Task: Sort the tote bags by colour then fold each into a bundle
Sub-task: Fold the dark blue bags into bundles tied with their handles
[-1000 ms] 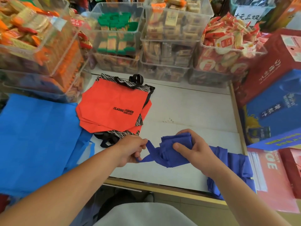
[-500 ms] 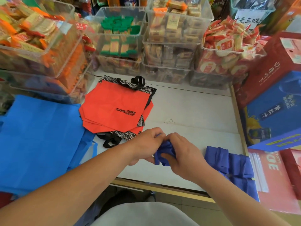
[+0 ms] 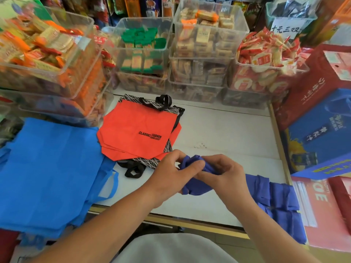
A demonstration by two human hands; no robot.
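A dark blue tote bag, folded into a small bundle, is held just above the white counter near its front edge. My left hand grips its left side and my right hand grips its right side, the thumbs meeting on top. A stack of orange tote bags with black patterned trim lies flat to the left of centre. Light blue tote bags are piled at the far left. More dark blue tote bags, folded, lie at the right under my right forearm.
Clear plastic bins of wrapped snacks line the back and left of the counter. Red and blue gift boxes stand along the right edge, with a pink box lower right. A wooden strip edges the counter's front.
A second ago my left hand pulled a strap out sideways from the bundle. Both hands have since closed together round the dark blue bag, which is now a tighter bundle.
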